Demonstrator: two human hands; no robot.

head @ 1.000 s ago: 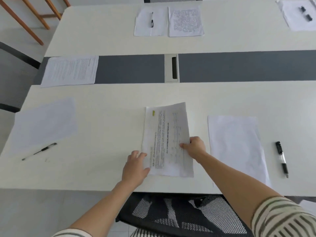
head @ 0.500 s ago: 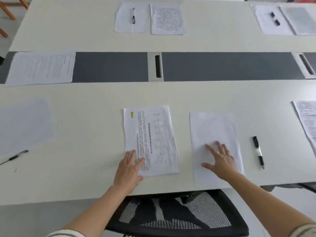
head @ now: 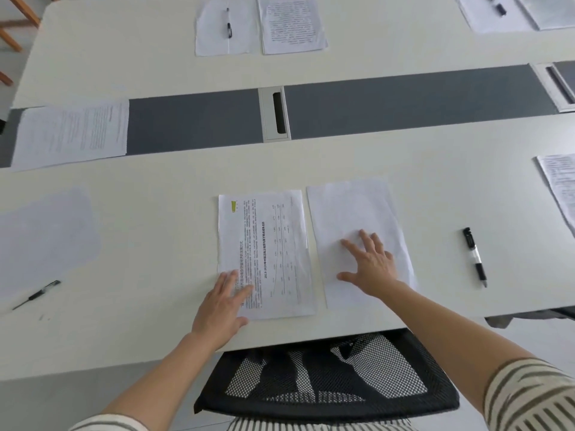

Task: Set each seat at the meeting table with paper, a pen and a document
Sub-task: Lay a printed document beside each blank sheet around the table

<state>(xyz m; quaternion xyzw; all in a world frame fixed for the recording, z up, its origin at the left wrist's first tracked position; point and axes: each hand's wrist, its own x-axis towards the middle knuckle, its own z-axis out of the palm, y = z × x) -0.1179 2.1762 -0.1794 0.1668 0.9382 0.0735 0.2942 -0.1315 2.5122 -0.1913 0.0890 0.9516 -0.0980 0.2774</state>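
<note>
White table [head: 155, 244]: left grip [head: 219, 309] spread flat on document [head: 267, 244], right grip [head: 370, 269] spread flat on blank paper [head: 348, 209].

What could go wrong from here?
1. The right hand lies flat on the blank sheet, which sits nearly edge to edge with the printed document; a sideways push might overlap them.
2. Both sheets end near the table's front edge; a pull toward the mesh chair could slide one off.
3. The pen lies apart on the right and may get forgotten.
</note>
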